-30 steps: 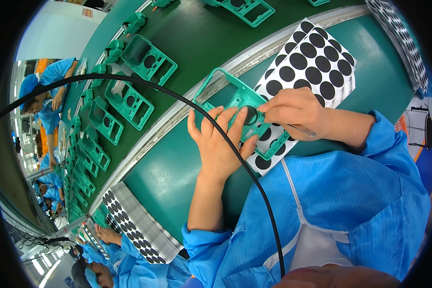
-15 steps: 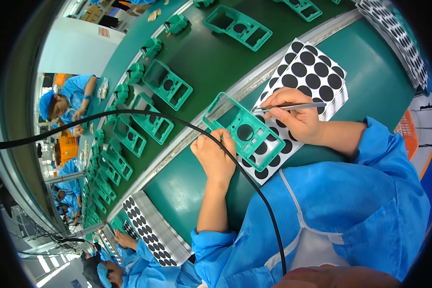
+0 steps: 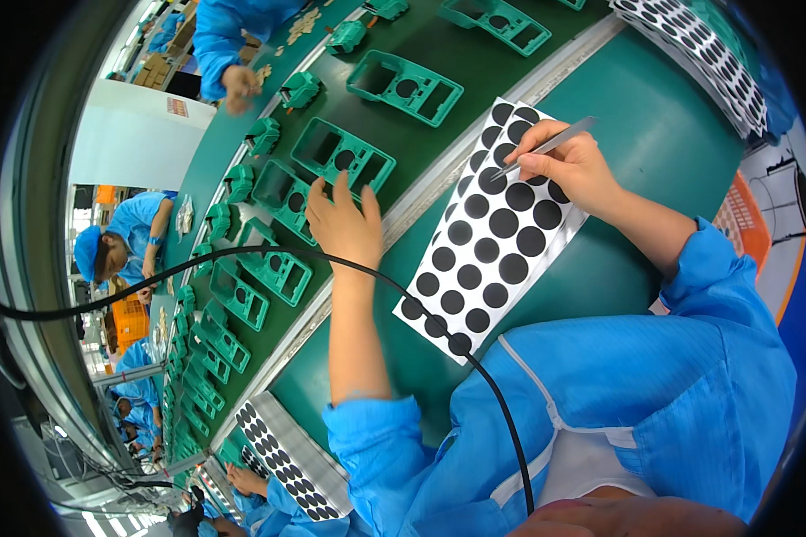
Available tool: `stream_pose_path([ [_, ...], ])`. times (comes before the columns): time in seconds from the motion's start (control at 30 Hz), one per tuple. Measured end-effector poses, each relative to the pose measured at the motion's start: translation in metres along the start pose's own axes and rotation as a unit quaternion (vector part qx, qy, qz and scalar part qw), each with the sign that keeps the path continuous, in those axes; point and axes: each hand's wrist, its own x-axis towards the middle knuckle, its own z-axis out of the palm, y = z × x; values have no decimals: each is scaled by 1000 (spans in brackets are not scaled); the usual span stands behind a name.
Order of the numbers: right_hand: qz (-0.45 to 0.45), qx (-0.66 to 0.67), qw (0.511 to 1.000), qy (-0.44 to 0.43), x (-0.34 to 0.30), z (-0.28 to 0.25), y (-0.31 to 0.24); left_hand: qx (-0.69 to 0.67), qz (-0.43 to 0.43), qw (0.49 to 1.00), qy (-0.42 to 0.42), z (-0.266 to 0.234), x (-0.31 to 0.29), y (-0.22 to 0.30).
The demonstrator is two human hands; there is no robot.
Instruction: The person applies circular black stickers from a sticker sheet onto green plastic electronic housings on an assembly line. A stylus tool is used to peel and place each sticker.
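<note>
My left hand (image 3: 347, 225) reaches over the belt with its fingers spread and holds nothing. Its fingertips overlap the near edge of a green plastic housing (image 3: 376, 168) with a black round pad in it; whether they touch, I cannot tell. Another such housing (image 3: 273, 190) lies just left of those fingers. In my right hand (image 3: 575, 166) are metal tweezers (image 3: 553, 141), pinched between thumb and fingers. The tweezers' tips meet a black round sticker on the white sticker sheet (image 3: 467, 252), which lies on top of other sheets on the green table.
More green housings (image 3: 406, 87) and small green parts (image 3: 300, 89) line the belt. A metal rail (image 3: 439, 179) divides belt from table. Sticker stacks stand at far right (image 3: 690, 54) and lower left (image 3: 287, 447). A black cable (image 3: 381, 276) crosses the view. Co-workers (image 3: 233, 54) sit around the line.
My left hand has let go of the green housing, which now lies on the belt, and has opened. The tweezers have moved to a sticker on the sheet. The whole view has shifted.
</note>
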Motion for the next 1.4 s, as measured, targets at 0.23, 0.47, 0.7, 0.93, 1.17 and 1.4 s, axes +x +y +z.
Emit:
stream_pose_path([
  [0.23, 57, -20, 998, -23, 0, 1, 6, -177, 164, 965, -107, -24, -73, 79],
  [0.47, 118, -92, 984, -96, -1, -8, 3, -174, 151, 960, -160, -16, -89, 115],
  [0.7, 112, -51, 986, -113, -7, -17, 2, -171, 131, 967, -133, -6, -94, 127],
  [0.93, 114, -87, 982, -125, -7, -17, -1, -178, 120, 967, -133, -2, -94, 130],
  [1.17, 111, 71, 978, -159, -7, -21, 11, -256, 66, 960, -91, 9, -102, 124],
  [1.4, 93, 65, 993, -22, -13, -24, 27, -325, 0, 944, 64, 22, -98, 68],
])
